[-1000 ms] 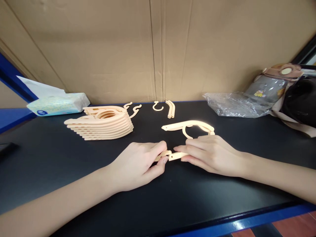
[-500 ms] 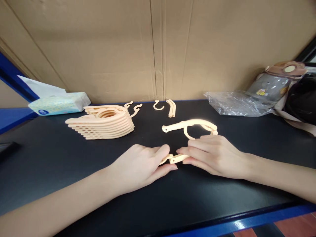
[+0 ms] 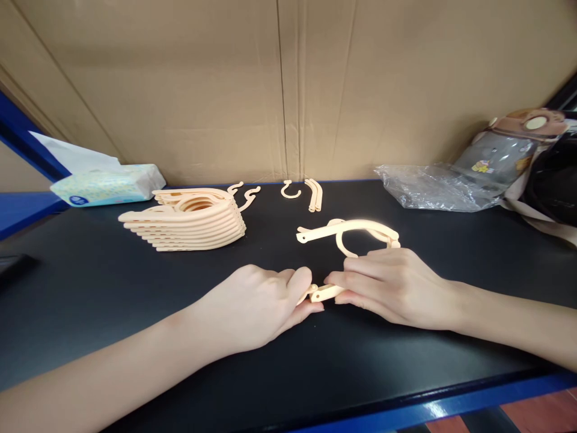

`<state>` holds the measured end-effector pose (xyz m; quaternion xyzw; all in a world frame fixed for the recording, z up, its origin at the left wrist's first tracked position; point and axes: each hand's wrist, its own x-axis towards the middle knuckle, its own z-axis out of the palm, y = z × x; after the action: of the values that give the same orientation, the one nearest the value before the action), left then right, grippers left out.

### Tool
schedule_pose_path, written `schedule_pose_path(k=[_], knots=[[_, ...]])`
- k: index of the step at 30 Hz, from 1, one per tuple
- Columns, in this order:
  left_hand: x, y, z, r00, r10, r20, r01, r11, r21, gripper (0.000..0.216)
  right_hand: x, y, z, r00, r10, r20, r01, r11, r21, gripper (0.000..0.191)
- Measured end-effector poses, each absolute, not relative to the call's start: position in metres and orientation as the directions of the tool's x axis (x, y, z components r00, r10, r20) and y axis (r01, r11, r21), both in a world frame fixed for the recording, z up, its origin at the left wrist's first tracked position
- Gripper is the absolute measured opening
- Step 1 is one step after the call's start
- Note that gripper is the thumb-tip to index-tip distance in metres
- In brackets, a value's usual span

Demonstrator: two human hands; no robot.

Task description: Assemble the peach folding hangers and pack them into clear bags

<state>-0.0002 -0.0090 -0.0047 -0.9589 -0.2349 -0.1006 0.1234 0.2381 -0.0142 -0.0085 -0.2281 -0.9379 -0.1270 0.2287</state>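
On the black tabletop (image 3: 90, 288) my left hand (image 3: 256, 307) pinches a small peach plastic piece (image 3: 311, 291) between thumb and fingers. My right hand (image 3: 387, 285) is closed round the near arm of a folding peach hanger (image 3: 347, 231), whose far arm and hook stick out beyond my fingers. The two pieces meet end to end between my hands, and my fingers hide most of the joint. A stack of several folded peach hangers (image 3: 184, 219) lies at the back left.
Loose hooks (image 3: 291, 190) and two curved arm pieces (image 3: 314, 195) lie near the cardboard wall (image 3: 288, 90). A tissue pack (image 3: 106, 183) is at far left. A crumpled clear plastic bag (image 3: 433, 189), a bottle (image 3: 505, 153) and a dark bag sit at right.
My hands have pressed closer together, and the two peach pieces between them now overlap at the joint. The view has shifted slightly.
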Motion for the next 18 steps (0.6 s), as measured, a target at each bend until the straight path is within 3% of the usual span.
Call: schedule_pose_path(k=[13, 18], knots=[[-0.0026, -0.0054, -0.0078, 0.892, 0.374, 0.254, 0.443, -0.835, -0.327, 0.037, 0.2378, -0.0120, -0.0074, -0.804, 0.398, 0.442, 0.472, 0.879, 0.069, 0.037], [-0.0036, -0.0037, -0.0076, 0.888, 0.377, 0.264, 0.446, -0.847, -0.288, 0.038, 0.2384, -0.0110, -0.0077, -0.811, 0.397, 0.430, 0.467, 0.882, 0.066, 0.038]])
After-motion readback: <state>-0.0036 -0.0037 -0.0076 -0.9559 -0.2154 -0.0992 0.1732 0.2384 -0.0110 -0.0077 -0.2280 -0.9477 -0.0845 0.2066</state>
